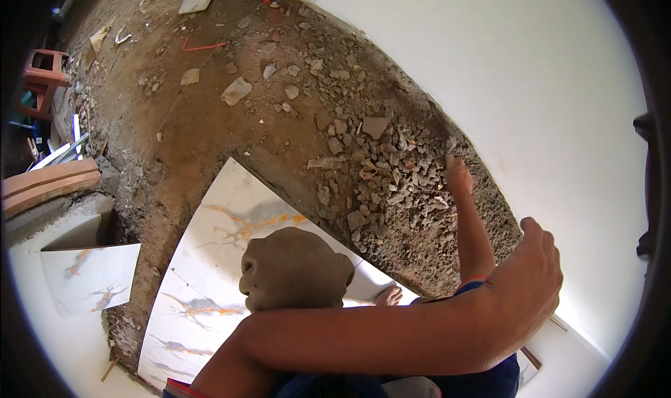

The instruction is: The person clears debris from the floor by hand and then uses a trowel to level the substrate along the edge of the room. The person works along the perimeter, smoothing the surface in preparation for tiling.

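My left forearm crosses the bottom of the view to the right. At its end my left hand (529,282), open and seemingly bare, has its fingers bent in front of the white wall; whether it touches the wall I cannot tell. My right hand (458,178) reaches forward to the wall's foot, beside the heap of broken rubble (402,164). It is closed round a small greyish thing (450,161) that I cannot make out. A smooth brown lump (297,268) with folded edges appears over the white marbled floor tiles (203,279); its kind is unclear.
Bare toes (390,296) rest at the tiles' right edge. Brown dirt (203,111) with loose stones stretches ahead. A white wall (531,83) curves along the right. At left are a marbled tile piece (94,275), a curved reddish ledge (52,185) and a red plastic stool (45,83).
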`<action>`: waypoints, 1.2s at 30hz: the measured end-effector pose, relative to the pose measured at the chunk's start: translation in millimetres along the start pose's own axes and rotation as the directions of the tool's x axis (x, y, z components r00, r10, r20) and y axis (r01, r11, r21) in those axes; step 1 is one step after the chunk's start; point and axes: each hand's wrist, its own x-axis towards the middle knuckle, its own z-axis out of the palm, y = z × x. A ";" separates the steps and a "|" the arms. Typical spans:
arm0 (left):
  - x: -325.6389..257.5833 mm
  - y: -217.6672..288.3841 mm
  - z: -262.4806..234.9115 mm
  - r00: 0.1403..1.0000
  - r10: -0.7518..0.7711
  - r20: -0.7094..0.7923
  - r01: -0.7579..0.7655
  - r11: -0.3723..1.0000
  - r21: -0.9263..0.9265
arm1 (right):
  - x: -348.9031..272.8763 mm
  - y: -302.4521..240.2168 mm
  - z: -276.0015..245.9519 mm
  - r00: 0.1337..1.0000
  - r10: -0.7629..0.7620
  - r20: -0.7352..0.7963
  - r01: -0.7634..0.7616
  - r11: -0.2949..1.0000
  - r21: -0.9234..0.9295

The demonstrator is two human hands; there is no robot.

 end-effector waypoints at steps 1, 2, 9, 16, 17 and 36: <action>1.0 -2.6 -1.7 0.999 0.008 0.038 -0.007 1.000 -0.011 | -12.9 6.4 5.5 0.972 -0.219 -0.081 0.218 0.976 -0.023; 0.9 -12.2 -3.9 0.996 0.039 0.083 -0.034 0.998 -0.060 | -18.2 10.1 8.1 0.969 -0.218 -0.119 0.216 0.976 -0.029; -23.3 -136.6 -54.0 0.847 -0.036 -0.531 0.166 0.966 0.198 | -119.7 9.6 71.2 0.925 0.367 -0.101 -0.274 0.827 0.491; -21.4 -122.5 -106.1 0.932 -0.363 -0.020 0.363 0.932 0.011 | -221.7 -131.2 105.5 0.970 0.243 -0.021 -0.186 0.792 0.581; -15.3 -122.1 -104.5 0.939 -0.344 0.023 0.344 0.939 0.006 | -229.9 -147.5 97.2 0.988 0.153 -0.010 -0.112 0.767 0.631; 66.4 -126.2 -2.3 0.999 0.013 -0.049 -0.024 0.974 -0.224 | -221.3 -75.3 173.5 0.960 0.265 -0.093 -0.254 0.960 0.120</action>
